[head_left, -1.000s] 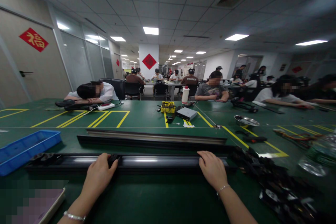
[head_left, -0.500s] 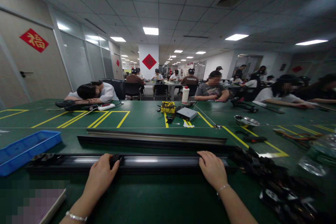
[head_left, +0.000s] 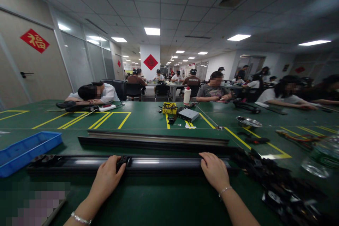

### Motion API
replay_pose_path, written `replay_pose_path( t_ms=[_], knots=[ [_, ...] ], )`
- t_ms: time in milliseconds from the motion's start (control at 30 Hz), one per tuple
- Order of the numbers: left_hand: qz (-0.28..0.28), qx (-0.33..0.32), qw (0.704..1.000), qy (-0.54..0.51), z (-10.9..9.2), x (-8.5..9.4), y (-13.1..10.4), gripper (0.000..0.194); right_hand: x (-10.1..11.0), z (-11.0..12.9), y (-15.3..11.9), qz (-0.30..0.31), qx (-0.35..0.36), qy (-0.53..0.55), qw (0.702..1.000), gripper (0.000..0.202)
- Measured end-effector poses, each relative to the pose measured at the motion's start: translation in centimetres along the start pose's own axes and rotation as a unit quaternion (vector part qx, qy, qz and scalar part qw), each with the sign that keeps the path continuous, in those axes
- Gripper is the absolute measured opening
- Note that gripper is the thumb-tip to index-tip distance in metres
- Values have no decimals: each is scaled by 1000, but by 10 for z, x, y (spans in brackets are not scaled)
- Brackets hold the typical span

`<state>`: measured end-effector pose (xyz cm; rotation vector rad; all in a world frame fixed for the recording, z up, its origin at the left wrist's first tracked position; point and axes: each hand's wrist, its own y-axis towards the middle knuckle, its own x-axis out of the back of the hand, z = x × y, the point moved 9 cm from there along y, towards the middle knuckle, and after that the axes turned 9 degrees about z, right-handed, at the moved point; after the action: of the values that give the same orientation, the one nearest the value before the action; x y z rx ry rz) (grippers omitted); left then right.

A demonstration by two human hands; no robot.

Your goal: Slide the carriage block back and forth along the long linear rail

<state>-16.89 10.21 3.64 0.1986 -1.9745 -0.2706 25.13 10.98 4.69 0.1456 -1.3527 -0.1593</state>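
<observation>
A long black rail with a shiny channel (head_left: 161, 164) lies across the green table in front of me. My left hand (head_left: 107, 180) rests on its near edge, and its thumb and fingers pinch a small black slider piece (head_left: 122, 161) seated in the channel. My right hand (head_left: 215, 171) lies palm down on the rail further right, pressing it to the table. Two similar black rails (head_left: 153, 138) lie just behind the first one.
A blue tray (head_left: 25, 148) stands at the left. A heap of small black parts (head_left: 280, 187) lies at the right, near a plastic bottle (head_left: 321, 155). A metal bowl (head_left: 248, 122), a grey box (head_left: 188, 114) and yellow cable sit farther back. Several people sit at the tables beyond.
My left hand has slid the small black piece to the right along the rail's channel. My right hand has stayed in place.
</observation>
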Motion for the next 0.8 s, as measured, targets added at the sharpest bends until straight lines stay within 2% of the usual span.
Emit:
replay_pose_path(
  t_ms=[200,400,800],
  knots=[
    [9,-5,1000,-6,1,-1,0,30,2,1,-1,2,-5,5,1000,41],
    [27,-23,999,-13,-7,-2,-1,30,0,1,-1,12,-5,12,1000,43],
    [14,-31,999,-33,-10,2,-1,34,0,0,-1,8,-3,10,1000,42]
  ],
)
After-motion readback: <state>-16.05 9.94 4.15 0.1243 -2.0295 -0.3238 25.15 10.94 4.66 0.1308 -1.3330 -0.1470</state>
